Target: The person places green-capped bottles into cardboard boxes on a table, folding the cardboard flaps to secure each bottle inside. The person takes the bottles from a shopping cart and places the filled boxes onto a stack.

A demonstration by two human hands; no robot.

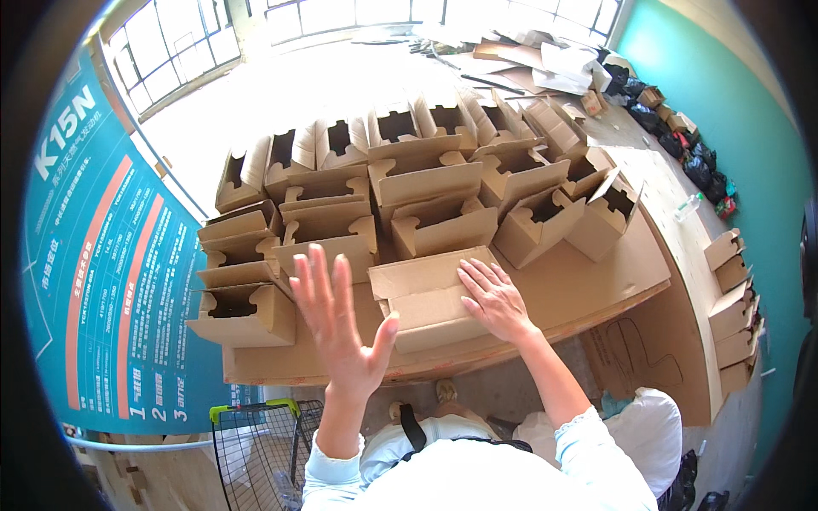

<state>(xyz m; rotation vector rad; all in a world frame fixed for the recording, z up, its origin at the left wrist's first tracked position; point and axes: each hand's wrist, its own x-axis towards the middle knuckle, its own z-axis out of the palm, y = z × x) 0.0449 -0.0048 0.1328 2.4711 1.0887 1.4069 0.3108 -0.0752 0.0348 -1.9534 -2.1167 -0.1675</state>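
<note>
In front of me a brown cardboard box (426,294) lies near the front edge of the cardboard-covered table (545,315), its upper face showing and a flap along its far side. My right hand (494,298) rests flat on the box's right part, fingers stretched out. Raised to the left of that box, my left hand (345,328) has its fingers spread and holds nothing. Behind it stands an open cardboard box (328,243), partly hidden by the fingers. Another open box (243,313) stands at the table's left end.
Several open cardboard boxes (426,179) stand in rows across the table. A teal banner (119,272) rises at the left, above a wire cart (264,443). More boxes (733,315) line the right side. A white sack (643,430) lies near my right arm; black bags (699,170) line the wall.
</note>
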